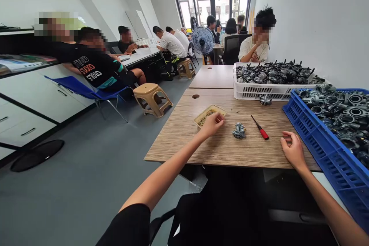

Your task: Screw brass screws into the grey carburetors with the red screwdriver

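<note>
Wood-grained worktop carries a shallow tray with small brass-coloured pieces. Over it, the left hand has fingers bent nearly together; whether they pinch a piece, I cannot tell. The right hand, fingers loosely half open and seemingly without object, lies near the blue crate. Between tray and screwdriver sits a metal part. Catching the tray's rim could spill the pieces; a weak pinch could drop one.

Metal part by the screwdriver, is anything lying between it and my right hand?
Yes, the red-handled screwdriver lies on the tabletop between the metal part and your right hand. Nothing else visible stands there.
</note>
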Demonstrator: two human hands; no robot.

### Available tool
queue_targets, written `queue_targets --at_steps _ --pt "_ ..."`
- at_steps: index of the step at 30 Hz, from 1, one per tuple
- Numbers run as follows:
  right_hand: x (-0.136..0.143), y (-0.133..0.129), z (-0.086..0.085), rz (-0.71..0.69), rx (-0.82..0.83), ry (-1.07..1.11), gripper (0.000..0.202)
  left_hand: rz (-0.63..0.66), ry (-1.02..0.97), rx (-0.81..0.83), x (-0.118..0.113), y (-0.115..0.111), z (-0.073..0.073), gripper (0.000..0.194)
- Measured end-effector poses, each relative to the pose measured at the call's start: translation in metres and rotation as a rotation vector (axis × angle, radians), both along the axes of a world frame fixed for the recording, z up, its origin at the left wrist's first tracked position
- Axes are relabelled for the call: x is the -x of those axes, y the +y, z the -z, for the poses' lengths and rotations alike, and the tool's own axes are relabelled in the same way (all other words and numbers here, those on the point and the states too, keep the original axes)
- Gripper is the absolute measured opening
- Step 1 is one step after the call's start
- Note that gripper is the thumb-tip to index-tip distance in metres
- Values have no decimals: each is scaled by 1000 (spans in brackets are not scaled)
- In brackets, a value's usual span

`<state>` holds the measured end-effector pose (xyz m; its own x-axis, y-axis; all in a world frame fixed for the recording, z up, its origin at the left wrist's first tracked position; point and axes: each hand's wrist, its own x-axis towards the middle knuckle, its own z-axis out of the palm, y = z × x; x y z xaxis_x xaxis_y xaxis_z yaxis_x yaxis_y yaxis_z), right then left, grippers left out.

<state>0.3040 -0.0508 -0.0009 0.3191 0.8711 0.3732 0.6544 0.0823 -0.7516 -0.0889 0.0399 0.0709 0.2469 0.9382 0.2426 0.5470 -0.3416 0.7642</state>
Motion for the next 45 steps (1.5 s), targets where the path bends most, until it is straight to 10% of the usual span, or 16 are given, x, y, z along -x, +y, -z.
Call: queue_targets --at_steps 7,33,45 --pt "-4 0 0 -14 -2 -26 36 183 7 51 -36 -10 14 6" --pt "3 -3 1 -21 24 3 36 253 -49 138 -47 -27 30 15" --pt "12 -3 4 -24 65 -16 32 367 216 -473 -53 -39 47 15"
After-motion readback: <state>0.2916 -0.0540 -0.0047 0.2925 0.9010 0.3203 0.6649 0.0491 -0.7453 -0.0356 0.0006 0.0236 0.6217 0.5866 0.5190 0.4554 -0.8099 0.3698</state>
